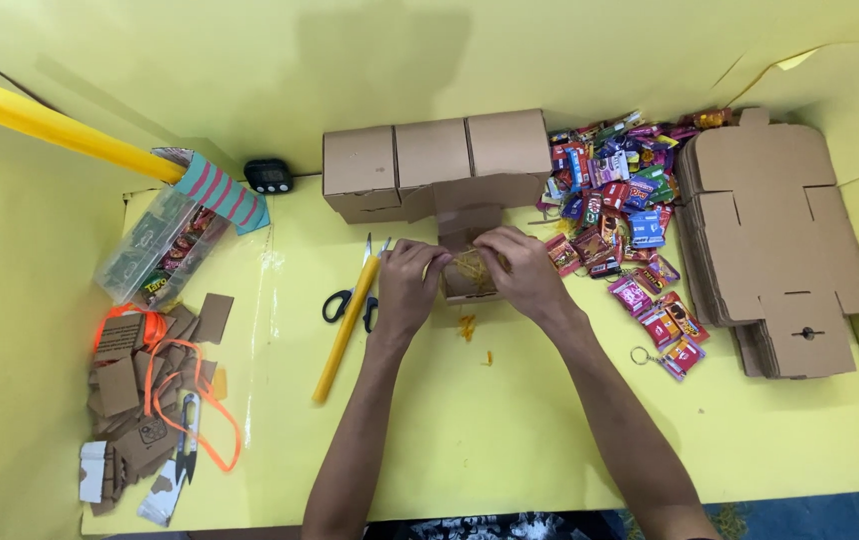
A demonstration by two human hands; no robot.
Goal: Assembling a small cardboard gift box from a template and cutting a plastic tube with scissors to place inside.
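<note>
An open small cardboard box [462, 288] sits mid-table with yellow shredded paper filling [472, 264] in it. My left hand [408, 285] and my right hand [524, 272] are both over the box, fingers pressed into the yellow filling from either side. Two scraps of yellow filling [468, 327] lie on the table just in front of the box. Behind it stands a row of three closed cardboard boxes [435, 160].
A pile of colourful wrapped sweets [622, 205] lies right of the box, beside a stack of flat cardboard blanks [772, 245]. Left are black-handled scissors [346, 300], a yellow stick [348, 322], a clear plastic container [160, 250], cardboard scraps with an orange strap [150, 390], and a rolled yellow paper tube [50, 125].
</note>
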